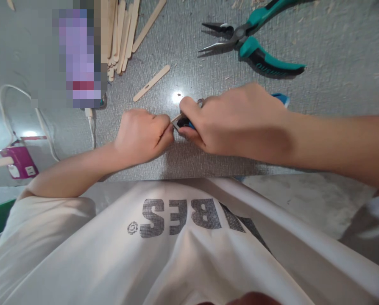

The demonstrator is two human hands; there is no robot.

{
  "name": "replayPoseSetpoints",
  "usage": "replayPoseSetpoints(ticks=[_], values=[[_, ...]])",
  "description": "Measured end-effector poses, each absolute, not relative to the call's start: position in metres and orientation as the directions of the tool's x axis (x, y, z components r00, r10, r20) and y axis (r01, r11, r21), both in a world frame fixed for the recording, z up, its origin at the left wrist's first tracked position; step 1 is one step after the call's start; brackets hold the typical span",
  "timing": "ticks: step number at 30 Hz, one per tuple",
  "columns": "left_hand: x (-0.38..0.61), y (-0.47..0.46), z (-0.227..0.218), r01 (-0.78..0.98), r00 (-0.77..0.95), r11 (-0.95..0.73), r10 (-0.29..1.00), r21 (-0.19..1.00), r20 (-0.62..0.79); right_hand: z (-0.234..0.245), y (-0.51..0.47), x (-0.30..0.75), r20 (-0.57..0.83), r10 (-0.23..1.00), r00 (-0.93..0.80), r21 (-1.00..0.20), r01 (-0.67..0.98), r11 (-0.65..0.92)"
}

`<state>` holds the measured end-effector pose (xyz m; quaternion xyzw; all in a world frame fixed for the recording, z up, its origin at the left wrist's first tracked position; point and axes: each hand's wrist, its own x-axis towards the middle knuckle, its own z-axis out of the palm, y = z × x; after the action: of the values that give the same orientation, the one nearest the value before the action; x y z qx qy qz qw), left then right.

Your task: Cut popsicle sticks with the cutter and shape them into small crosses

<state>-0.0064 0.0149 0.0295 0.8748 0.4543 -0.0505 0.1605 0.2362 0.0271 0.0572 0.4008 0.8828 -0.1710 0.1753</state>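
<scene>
My left hand [145, 131] is closed around a wooden craft stick [176, 118], with only a short length of it showing between my hands. My right hand [234, 120] grips a blue utility knife [281, 99]; its blue end sticks out behind the hand and its metal tip is at the stick beside my left fingertips. Most of both the stick and the knife is hidden by my fingers. Just beyond my hands lies another craft stick [151, 83] with a small dark slot in its middle.
Open needle-nose pliers [240, 34] with teal handles lie at the back right. A pile of craft sticks [119, 36] is at the back left, beside a blurred-out purple object [78, 51] with a white cable [92, 131]. At far left is a magenta card-like tag [20, 161]. Wood shavings dot the grey table [189, 55].
</scene>
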Motion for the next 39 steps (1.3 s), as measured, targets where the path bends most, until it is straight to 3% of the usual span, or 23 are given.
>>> replayPoseSetpoints(ticks=[5,11,18,24,28,31,35,39], values=[[-0.008,0.015,0.03,0.805,0.592,-0.549,0.765,0.224,-0.253,0.059,0.025,0.237,-0.439,0.665,-0.604,-0.23,0.791,0.566],[-0.006,0.013,0.029,0.796,0.605,-0.572,0.769,0.201,-0.209,0.059,0.029,0.232,-0.467,0.623,-0.628,-0.171,0.755,0.633],[-0.007,0.016,0.031,0.84,0.525,-0.47,0.83,0.271,-0.187,0.055,0.035,0.238,-0.412,0.664,-0.624,-0.262,0.779,0.57],[-0.006,0.019,0.034,0.827,0.531,-0.453,0.823,0.333,-0.2,0.063,0.044,0.241,-0.46,0.618,-0.638,-0.196,0.751,0.63],[-0.008,0.019,0.029,0.833,0.535,-0.476,0.823,0.283,-0.191,0.061,0.045,0.241,-0.463,0.609,-0.644,-0.178,0.74,0.649],[-0.011,0.019,0.018,0.812,0.558,-0.517,0.824,0.271,-0.1,0.057,0.047,0.241,-0.442,0.619,-0.649,-0.163,0.737,0.656],[-0.017,0.018,0.004,0.725,0.612,-0.62,0.78,0.299,0.133,0.053,0.049,0.239,-0.417,0.621,-0.663,-0.198,0.734,0.65],[-0.019,0.015,-0.004,0.743,0.543,-0.605,0.795,0.288,0.27,0.046,0.041,0.237,-0.311,0.685,-0.659,-0.211,0.751,0.626]])
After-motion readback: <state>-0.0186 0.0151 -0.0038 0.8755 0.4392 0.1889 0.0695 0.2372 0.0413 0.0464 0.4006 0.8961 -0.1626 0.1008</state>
